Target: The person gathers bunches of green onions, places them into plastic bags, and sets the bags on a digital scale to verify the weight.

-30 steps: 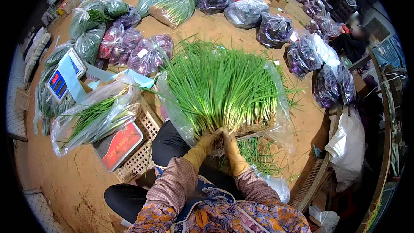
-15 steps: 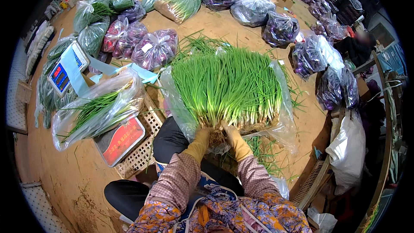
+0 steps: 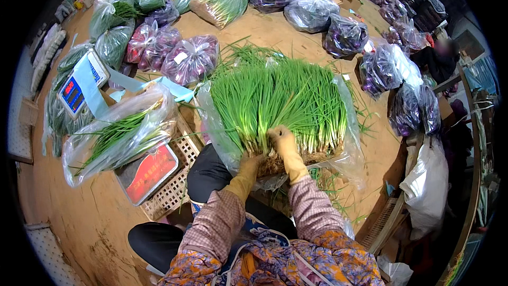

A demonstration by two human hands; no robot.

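Observation:
A thick row of spring onions (image 3: 280, 95) lies in front of me, green tops pointing away and soil-covered roots towards me. Clear plastic sheeting (image 3: 346, 111) shows at both sides beneath them. My left hand (image 3: 250, 165), in a yellow glove, is closed around the root end of the stems at the left of the row. Its fingertips are partly hidden by the stems. Just right of it and a little farther in, my gloved right hand (image 3: 284, 142) has its fingers curled on the lower white stems.
At left, a bagged bunch of spring onions (image 3: 119, 132) rests on a scale with a red plate (image 3: 147, 173) and a blue display (image 3: 72, 94), above a plastic crate (image 3: 182, 180). Bags of purple onions (image 3: 190, 62) surround the floor. A person (image 3: 436, 61) is at far right.
My right hand has moved up from the roots onto the lower stems, its fingers now curled there. My left hand stays at the root end, shifted only slightly.

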